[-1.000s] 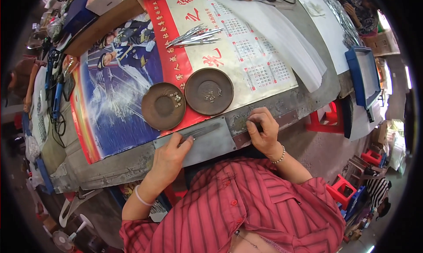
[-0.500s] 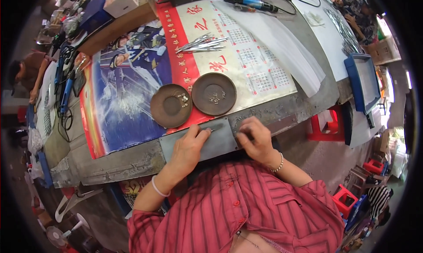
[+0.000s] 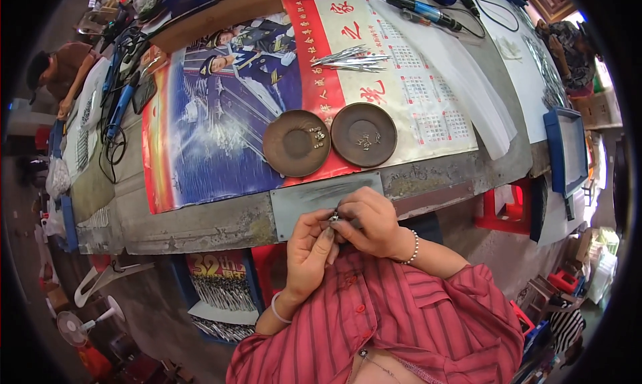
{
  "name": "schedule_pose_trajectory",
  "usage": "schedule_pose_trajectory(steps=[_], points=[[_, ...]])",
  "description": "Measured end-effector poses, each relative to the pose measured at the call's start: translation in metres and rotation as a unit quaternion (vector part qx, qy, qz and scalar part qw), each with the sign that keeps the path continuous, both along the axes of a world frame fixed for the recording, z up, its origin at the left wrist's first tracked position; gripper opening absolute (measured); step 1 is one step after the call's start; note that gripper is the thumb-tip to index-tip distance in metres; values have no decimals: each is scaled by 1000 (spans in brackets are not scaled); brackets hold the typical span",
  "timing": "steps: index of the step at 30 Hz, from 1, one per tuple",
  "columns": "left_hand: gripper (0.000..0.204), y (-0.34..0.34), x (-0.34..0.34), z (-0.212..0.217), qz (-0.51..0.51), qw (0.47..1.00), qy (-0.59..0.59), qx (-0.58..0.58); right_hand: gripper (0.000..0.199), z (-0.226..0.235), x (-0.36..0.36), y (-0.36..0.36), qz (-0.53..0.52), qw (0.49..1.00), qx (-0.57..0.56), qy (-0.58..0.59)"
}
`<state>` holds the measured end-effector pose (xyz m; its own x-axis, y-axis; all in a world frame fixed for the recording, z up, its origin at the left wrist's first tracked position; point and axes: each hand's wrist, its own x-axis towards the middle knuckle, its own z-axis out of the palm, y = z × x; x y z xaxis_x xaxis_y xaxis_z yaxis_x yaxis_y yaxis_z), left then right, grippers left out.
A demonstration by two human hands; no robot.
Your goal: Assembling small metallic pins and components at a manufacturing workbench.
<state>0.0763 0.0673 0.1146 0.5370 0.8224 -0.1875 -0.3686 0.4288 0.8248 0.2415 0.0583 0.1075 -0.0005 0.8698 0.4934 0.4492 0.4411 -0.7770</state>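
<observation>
My left hand [image 3: 309, 253] and my right hand [image 3: 372, 225] meet at the front edge of the bench, fingertips pinched together. Between them is a small shiny metal piece [image 3: 334, 218], mostly covered by the fingers, so its exact kind is unclear. Just beyond lies a grey metal plate [image 3: 294, 203] with dark smudges. Two round brown dishes stand side by side past the plate. The left dish [image 3: 279, 150] holds several small silvery bits [image 3: 318, 138]; in the right dish [image 3: 346, 122] are thin, tiny metal pieces [image 3: 366, 142].
A printed calendar poster [image 3: 200, 156] covers the bench, with a bundle of thin metal strips [image 3: 354, 59] on it. White sheeting [image 3: 461, 83], a blue handpiece tool [image 3: 421, 9] and a blue tray [image 3: 566, 150] lie rightward. Below the bench sits a drawer of metal strips [image 3: 224, 294]. Other people work nearby.
Both hands have left the metal plate and come together nearer my body, the small metal piece now raised between the fingertips. The view has shifted, moving the dishes rightward in the picture.
</observation>
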Motion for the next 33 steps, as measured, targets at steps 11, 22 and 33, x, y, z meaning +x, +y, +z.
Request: schedule_pose_trajectory(steps=[11,22,33], points=[[27,-28,13,-17,135,977,75,147,10,18,-5,-7,37,937,-272,214],[25,-30,15,-20,160,975,88,129,10,15,-19,-11,-37,986,-160,26],[26,-32,15,-23,146,971,108,153,18,3,-24,-14,-86,994,-2,-70]])
